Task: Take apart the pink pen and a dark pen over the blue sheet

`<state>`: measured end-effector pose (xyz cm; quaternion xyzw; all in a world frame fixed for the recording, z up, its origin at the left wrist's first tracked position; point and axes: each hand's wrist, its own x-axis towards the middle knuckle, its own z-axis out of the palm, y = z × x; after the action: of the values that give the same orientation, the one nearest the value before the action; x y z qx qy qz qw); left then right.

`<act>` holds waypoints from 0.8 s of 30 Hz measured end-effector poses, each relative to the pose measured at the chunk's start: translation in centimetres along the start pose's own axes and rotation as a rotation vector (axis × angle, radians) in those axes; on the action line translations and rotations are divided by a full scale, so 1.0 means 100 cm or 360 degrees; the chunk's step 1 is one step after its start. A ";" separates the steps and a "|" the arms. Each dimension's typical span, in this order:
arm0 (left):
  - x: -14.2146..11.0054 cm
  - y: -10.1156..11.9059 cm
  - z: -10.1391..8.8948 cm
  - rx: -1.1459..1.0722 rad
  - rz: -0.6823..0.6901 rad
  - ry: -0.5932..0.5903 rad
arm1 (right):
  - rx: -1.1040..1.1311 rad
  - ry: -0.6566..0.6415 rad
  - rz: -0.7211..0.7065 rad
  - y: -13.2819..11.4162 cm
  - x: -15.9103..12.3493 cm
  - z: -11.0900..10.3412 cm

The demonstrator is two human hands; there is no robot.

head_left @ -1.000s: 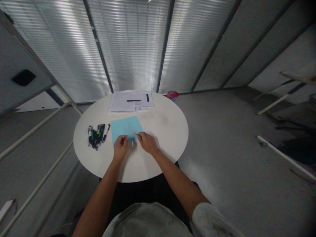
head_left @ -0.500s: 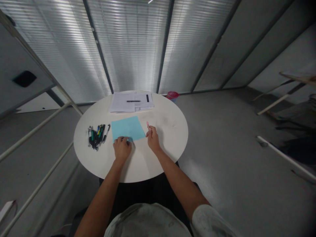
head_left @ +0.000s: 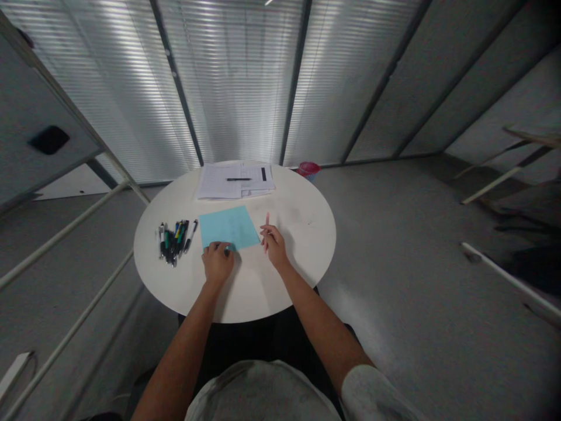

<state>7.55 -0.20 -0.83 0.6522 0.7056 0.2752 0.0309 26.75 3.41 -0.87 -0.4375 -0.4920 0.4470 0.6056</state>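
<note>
A sheet of light blue paper lies on the round white table. My left hand rests at its near edge with the fingers curled down. Something small and dark shows between that thumb and forefinger, too small to name. Just off the sheet's right corner, my right hand is closed around a pink pen, which stands tilted upward between the fingers. Left of the sheet lies a pile of pens in black, white, green and other colours.
Printed papers are stacked at the table's far side, with a black pen across them. A pink basket stands on the floor behind the table. Pale metal rails run along the left. Window blinds are at the back.
The pink pen has turned in my right hand, and its lower end now shows below the fingers. My left hand stays on the sheet's edge. The view has shifted slightly.
</note>
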 end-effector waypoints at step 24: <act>0.001 -0.002 0.000 0.0002 -0.0004 -0.0003 | 0.0989 0.0262 0.0409 -0.003 0.016 -0.033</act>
<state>7.32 -0.10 -0.89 0.6516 0.7066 0.2741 0.0315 30.22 4.58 -0.65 -0.3253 -0.2227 0.6112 0.6863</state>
